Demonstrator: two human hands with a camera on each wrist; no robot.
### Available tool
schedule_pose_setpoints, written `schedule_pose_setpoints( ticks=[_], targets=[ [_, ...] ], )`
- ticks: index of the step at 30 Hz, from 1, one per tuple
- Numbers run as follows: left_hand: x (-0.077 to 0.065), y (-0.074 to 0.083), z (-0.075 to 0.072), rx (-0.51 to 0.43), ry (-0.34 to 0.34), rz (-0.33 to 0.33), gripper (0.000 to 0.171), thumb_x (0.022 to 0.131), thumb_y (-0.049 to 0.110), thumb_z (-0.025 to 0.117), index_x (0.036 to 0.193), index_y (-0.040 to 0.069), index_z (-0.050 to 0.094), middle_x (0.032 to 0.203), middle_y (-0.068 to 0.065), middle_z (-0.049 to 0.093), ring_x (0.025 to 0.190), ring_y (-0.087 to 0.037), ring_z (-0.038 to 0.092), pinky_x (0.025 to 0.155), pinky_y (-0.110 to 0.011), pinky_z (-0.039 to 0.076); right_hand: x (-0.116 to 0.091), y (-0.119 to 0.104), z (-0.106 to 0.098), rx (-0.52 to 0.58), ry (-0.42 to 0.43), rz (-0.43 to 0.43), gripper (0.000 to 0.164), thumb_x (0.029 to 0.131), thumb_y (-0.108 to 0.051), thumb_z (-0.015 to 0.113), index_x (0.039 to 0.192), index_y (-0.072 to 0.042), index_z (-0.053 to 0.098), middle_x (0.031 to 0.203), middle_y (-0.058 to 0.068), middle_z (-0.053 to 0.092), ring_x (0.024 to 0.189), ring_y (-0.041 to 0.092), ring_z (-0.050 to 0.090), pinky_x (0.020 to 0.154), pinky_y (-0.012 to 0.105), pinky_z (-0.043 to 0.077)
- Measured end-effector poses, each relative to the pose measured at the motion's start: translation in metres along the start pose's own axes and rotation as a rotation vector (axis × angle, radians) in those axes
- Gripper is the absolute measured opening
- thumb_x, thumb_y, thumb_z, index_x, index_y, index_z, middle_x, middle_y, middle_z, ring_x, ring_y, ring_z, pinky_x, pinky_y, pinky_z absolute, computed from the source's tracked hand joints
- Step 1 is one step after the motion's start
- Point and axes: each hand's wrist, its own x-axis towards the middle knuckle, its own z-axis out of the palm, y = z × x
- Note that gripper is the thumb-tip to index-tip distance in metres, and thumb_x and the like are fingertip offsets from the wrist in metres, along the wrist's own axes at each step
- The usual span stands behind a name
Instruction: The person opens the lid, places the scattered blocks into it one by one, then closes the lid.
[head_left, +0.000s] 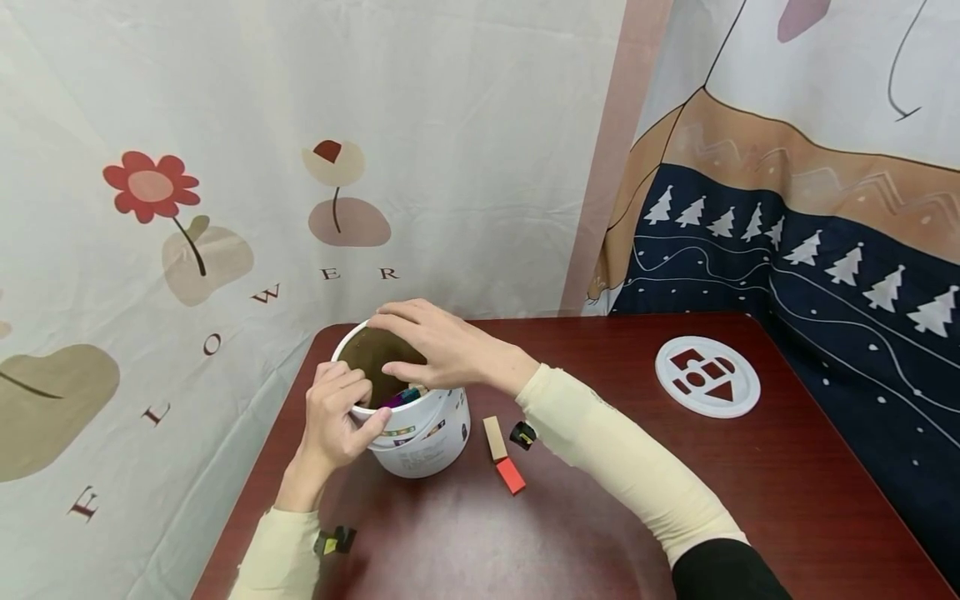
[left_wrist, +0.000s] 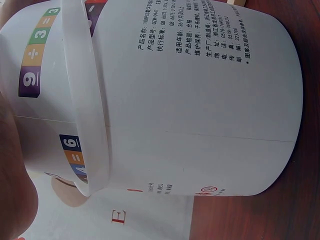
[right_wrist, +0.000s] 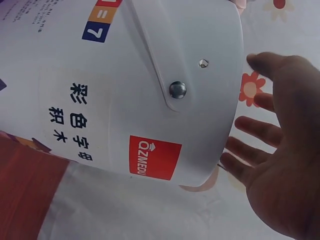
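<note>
A white bucket (head_left: 431, 454) with printed labels stands upright at the table's left. My left hand (head_left: 333, 417) grips its near-left rim, with fingers bent over into the opening and the thumb along the outside. In the left wrist view, part of that hand (left_wrist: 15, 185) shows beside the bucket's printed wall (left_wrist: 200, 110). My right hand (head_left: 450, 346) hovers over the mouth, fingers spread and holding nothing. The right wrist view shows this hand (right_wrist: 295, 145) just past the rim, above the plastic handle (right_wrist: 155, 55). Several coloured blocks (head_left: 405, 397) lie inside, partly hidden.
A natural wood block (head_left: 495, 437) and a red block (head_left: 511, 476) lie end to end right of the bucket. Farther right on the table (head_left: 600, 533) rests a white disc (head_left: 744, 392) with cut-out shapes. Printed cloth (head_left: 480, 167) hangs behind the table.
</note>
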Motion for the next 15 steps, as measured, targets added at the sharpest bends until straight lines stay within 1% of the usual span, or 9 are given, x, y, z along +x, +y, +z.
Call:
schedule_pose_setpoints(
  ticks=[6,10,13,15],
  targets=[
    [0.000,0.001,0.000,0.002,-0.001,0.005,0.050,0.084,0.045,0.057,0.054,0.013,0.034,0.056,0.006,0.026,0.056,-0.015,0.025,0.063,-0.044,0.028,-0.004,0.000,0.003,-0.065,-0.005,-0.003,0.071,0.098,-0.056,0.053,0.155,-0.016,0.044,0.156,0.009,0.043,0.144,0.024,0.033,0.120,0.041,0.025],
    [0.000,0.001,0.000,0.004,0.001,0.004,0.049,0.084,0.045,0.057,0.054,0.013,0.034,0.056,0.007,0.026,0.056,-0.015,0.025,0.063,-0.044,0.028,-0.007,0.000,0.004,-0.063,-0.036,0.047,0.079,0.097,-0.065,0.046,0.162,-0.023,0.032,0.163,0.006,0.033,0.149,0.025,0.022,0.122,0.045,0.020],
    [0.001,0.001,0.000,0.003,0.002,0.002,0.049,0.083,0.045,0.057,0.054,0.013,0.034,0.056,0.006,0.026,0.055,-0.015,0.025,0.063,-0.044,0.029,-0.010,0.000,0.004,-0.055,-0.057,0.082,0.082,0.097,-0.068,0.043,0.165,-0.028,0.024,0.166,0.003,0.025,0.151,0.028,0.014,0.122,0.047,0.017],
    [0.001,0.000,0.000,0.003,0.001,0.001,0.048,0.082,0.044,0.058,0.055,0.013,0.033,0.056,0.007,0.025,0.055,-0.015,0.025,0.063,-0.044,0.029,-0.012,0.000,0.004,-0.048,-0.062,0.096,0.083,0.096,-0.069,0.043,0.165,-0.029,0.021,0.167,0.003,0.022,0.152,0.029,0.012,0.122,0.049,0.017]
  ],
)
